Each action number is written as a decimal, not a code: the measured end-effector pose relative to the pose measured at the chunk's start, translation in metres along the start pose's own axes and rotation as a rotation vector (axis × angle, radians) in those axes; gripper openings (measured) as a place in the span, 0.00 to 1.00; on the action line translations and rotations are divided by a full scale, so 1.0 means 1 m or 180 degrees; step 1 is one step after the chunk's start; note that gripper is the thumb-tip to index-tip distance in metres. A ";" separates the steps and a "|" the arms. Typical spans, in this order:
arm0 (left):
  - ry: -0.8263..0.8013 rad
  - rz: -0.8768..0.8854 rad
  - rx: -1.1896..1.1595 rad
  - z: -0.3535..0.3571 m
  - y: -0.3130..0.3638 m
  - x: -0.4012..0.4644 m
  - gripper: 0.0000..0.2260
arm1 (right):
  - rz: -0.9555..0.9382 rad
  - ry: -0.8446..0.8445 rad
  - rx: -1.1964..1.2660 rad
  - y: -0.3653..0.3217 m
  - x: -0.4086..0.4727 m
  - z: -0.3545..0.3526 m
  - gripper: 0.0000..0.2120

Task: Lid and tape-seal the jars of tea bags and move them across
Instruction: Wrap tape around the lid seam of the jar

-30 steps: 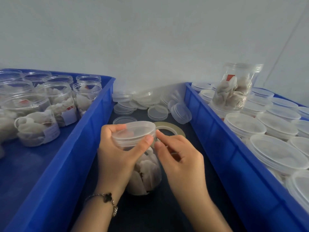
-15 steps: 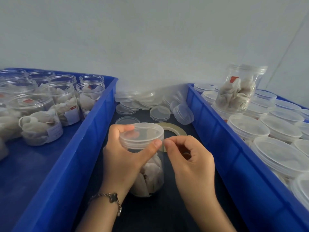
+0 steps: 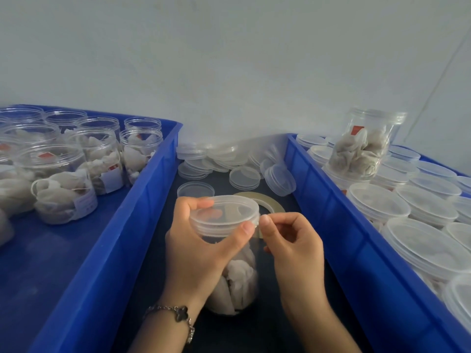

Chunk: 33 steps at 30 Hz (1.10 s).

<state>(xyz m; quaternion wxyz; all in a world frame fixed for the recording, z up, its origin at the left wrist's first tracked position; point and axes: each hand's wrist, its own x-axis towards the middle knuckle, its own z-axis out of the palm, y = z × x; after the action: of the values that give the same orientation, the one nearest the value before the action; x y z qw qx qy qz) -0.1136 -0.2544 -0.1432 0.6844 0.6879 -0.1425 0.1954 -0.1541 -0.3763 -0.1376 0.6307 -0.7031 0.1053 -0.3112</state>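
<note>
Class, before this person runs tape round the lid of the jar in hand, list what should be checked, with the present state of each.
1. Lid sits on the jar: ok.
2. Left hand grips the jar near the lid: ok.
3. Right hand pinches at the lid's rim: ok.
4. Tape end actually held: cannot tell, too thin to see.
5. Tape roll lies close behind the jar: ok.
6. Space free in the right blue bin: cannot tell.
</note>
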 end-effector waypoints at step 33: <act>-0.2253 -0.0063 -0.0065 0.151 0.147 0.014 0.28 | -0.0654 0.1836 -0.1870 -0.095 0.054 -0.083 0.21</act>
<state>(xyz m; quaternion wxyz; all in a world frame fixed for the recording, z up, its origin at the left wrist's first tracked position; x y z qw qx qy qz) -0.1578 -0.4077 -0.0043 0.6013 0.7074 -0.3661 -0.0631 -0.1820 -0.4560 -0.0298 0.3139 -0.7439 0.2911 -0.5131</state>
